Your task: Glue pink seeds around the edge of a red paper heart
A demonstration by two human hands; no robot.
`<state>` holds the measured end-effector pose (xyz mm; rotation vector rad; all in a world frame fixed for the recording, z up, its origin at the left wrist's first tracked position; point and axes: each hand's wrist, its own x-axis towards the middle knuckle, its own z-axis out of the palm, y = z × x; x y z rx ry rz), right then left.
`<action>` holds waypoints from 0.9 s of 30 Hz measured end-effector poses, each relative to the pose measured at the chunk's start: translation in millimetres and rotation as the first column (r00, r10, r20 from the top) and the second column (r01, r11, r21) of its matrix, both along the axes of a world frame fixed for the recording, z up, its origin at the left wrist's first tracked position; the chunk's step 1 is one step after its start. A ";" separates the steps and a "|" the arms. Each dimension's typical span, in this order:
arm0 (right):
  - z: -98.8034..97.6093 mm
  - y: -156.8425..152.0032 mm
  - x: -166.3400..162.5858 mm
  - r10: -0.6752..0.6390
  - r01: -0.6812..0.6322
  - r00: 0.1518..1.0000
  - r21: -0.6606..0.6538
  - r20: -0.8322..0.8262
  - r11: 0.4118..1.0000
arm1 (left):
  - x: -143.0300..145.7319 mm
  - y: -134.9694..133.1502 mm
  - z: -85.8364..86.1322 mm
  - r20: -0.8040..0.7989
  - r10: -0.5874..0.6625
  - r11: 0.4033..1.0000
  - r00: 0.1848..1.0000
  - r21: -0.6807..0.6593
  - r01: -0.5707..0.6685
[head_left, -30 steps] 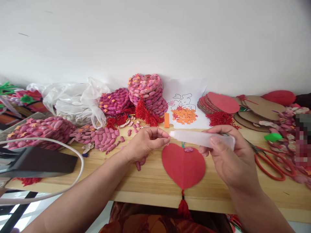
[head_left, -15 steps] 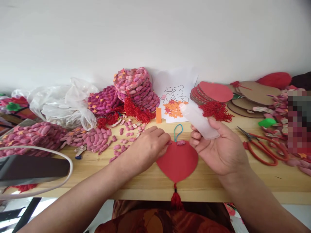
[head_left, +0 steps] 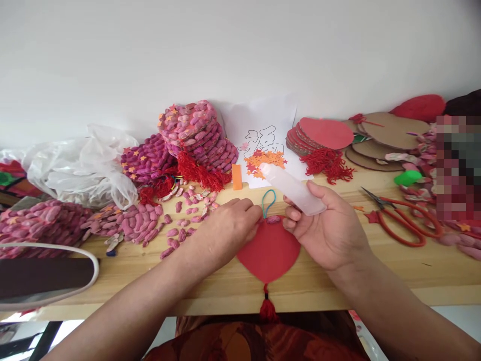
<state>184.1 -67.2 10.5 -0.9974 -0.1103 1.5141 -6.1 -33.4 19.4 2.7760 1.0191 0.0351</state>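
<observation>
A red heart-shaped card (head_left: 268,253) with a blue loop (head_left: 268,199) at its top and a red tassel (head_left: 267,308) below lies at the table's front edge. My left hand (head_left: 227,228) rests on the card's upper left, its fingers pinched together at the rim by a pink shell piece (head_left: 273,219). What the fingers hold is hidden. My right hand (head_left: 328,225) is closed round a translucent glue bottle (head_left: 291,188), held above the card's right side with the nozzle pointing up and left.
Loose pink shell pieces (head_left: 184,220) lie left of the card. Stacks of pink shell-covered hearts (head_left: 195,135) and a plastic bag (head_left: 78,165) stand behind. A paper sheet with orange stars (head_left: 263,160), red and brown card hearts (head_left: 326,135) and red scissors (head_left: 398,220) are to the right.
My left hand went from the bottle's nozzle down onto the card's top edge. My right hand tipped the bottle from lying level to pointing up and away.
</observation>
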 end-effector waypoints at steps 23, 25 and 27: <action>4.8 0.0 -5.5 -0.034 0.035 0.999 -0.047 0.011 0.998 | -0.1 1.8 -3.1 -0.012 -0.039 0.998 0.999 0.058 0.040; 4.9 0.1 -5.3 -0.031 0.032 0.999 -0.053 0.013 0.998 | -0.2 1.6 -3.3 -0.014 -0.042 0.997 0.999 0.060 0.043; 5.1 0.4 -5.3 -0.033 0.033 0.999 -0.059 0.015 0.998 | -0.2 1.4 -3.3 -0.021 -0.046 0.997 0.999 0.063 0.047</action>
